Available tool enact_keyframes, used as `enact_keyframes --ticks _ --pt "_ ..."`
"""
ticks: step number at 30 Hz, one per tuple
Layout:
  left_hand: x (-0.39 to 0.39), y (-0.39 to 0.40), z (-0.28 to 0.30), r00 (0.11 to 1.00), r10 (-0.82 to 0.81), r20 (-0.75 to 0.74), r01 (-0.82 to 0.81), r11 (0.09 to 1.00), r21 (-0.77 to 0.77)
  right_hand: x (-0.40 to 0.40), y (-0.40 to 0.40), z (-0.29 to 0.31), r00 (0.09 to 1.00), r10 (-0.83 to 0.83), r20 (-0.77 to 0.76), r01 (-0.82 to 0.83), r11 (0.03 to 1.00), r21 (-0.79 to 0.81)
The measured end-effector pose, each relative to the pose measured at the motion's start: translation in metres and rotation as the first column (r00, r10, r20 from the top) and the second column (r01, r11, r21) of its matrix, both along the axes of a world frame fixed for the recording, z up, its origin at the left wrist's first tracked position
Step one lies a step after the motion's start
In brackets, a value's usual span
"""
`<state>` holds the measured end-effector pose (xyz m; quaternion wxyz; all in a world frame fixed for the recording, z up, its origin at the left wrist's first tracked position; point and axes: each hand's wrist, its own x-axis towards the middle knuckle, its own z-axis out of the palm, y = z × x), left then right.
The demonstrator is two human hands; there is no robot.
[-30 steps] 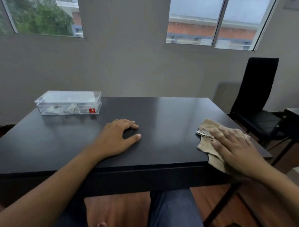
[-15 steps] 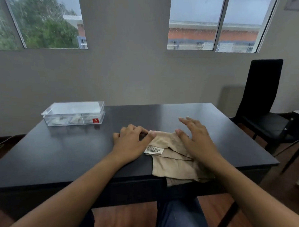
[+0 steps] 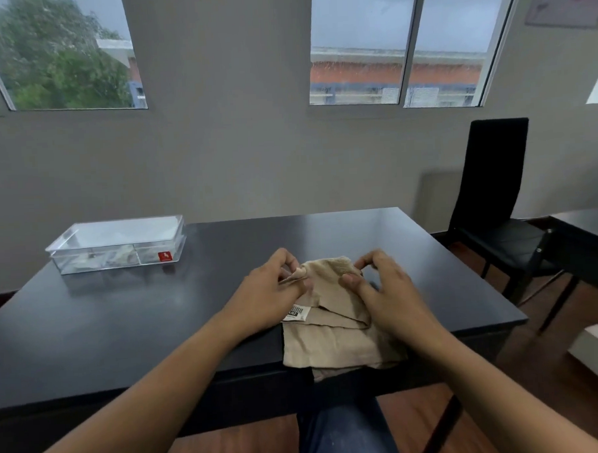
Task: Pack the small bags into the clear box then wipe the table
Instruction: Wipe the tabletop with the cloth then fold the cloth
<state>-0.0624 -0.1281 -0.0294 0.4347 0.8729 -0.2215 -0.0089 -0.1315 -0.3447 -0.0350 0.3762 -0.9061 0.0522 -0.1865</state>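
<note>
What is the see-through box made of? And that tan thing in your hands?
The clear box looks like hard plastic, maybe acrylic: see-through, shiny, with straight edges. The tan cloth looks like soft woven fabric: matte, folded in layers, bunching where the left hand pinches it.

A clear box (image 3: 116,244), rectangular with its transparent lid on, sits at the left of the frame on the far left part of the dark surface (image 3: 123,319). Small bags (image 3: 110,258) lie inside on its bottom, pale and hard to make out; a red label shows on its front right corner. A beige cloth (image 3: 333,331), folded and rumpled with a barcode tag, lies at lower centre, draping over the near edge.
</note>
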Motion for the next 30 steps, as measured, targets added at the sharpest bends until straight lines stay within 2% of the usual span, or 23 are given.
enact_keyframes --ticks 2,4,10,13,20,22,24,26,28,30 --pt "-0.010 -0.009 0.004 0.999 -0.037 0.014 0.038 0.995 -0.097 -0.008 -0.005 0.005 0.998 0.006 0.056 -0.014 0.988 0.155" --pt "-0.017 -0.020 0.009 0.996 -0.054 0.075 0.065 0.985 -0.160 -0.015 -0.015 0.009 0.995 0.004 0.102 -0.026 0.976 0.217" --pt "-0.025 -0.063 0.019 0.979 -0.163 0.119 0.187 0.955 -0.232 -0.032 -0.053 0.021 0.989 -0.079 0.127 0.060 0.987 0.147" --pt "-0.019 -0.090 0.017 0.982 -0.154 0.112 0.175 0.961 -0.216 -0.032 -0.079 0.030 0.979 -0.171 0.111 0.158 0.980 0.120" --pt "-0.001 -0.145 0.011 0.994 -0.099 -0.041 0.084 0.957 -0.277 -0.008 -0.130 0.032 0.953 -0.279 0.115 0.266 0.957 0.118" --pt "0.003 -0.153 0.009 0.996 -0.085 0.035 0.090 0.980 -0.175 -0.001 -0.133 0.026 0.956 -0.272 0.113 0.267 0.962 0.059" --pt "0.004 -0.157 0.003 0.976 -0.118 0.180 0.112 0.993 0.043 0.006 -0.132 0.011 0.970 -0.228 0.082 0.235 0.967 -0.094" --pt "0.001 -0.156 -0.005 0.945 -0.155 0.289 0.074 0.959 0.274 0.010 -0.129 -0.008 0.978 -0.208 -0.017 0.196 0.944 -0.266" --pt "0.000 -0.152 -0.011 0.926 -0.157 0.343 0.013 0.922 0.388 0.011 -0.128 -0.018 0.972 -0.210 -0.100 0.168 0.930 -0.327" --pt "0.001 -0.149 -0.017 0.912 -0.162 0.376 -0.019 0.900 0.435 0.012 -0.130 -0.020 0.970 -0.204 -0.128 0.151 0.928 -0.341"
